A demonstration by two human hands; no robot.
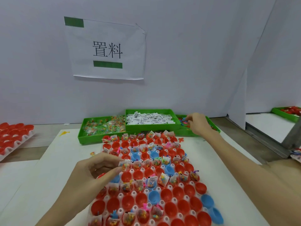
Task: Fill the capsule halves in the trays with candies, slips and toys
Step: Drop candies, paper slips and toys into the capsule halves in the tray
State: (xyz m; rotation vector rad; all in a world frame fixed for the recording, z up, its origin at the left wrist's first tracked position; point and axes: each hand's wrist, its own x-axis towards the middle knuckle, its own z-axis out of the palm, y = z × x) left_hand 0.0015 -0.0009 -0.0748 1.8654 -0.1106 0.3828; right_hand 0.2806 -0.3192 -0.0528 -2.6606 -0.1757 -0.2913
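Note:
A white tray [169, 187] of red and blue capsule halves [166, 195] lies in front of me; some hold candy packets, slips and small toys. My left hand [97, 170] hovers over the tray's left side and pinches a candy packet with a white slip [124, 164] between thumb and fingers. My right hand [197, 123] reaches into the green toy bin [213, 126] at the back right, fingers curled around small toys. The green slip bin [150, 119] and the green candy bin [101, 126] stand behind the tray.
A second tray of red capsule halves [14, 136] sits at the far left. A white partition wall with a paper sign [107, 49] rises behind the bins. Another green bin [288, 112] stands beyond the divider at the right. A yellow toy [64, 132] lies loose on the mat.

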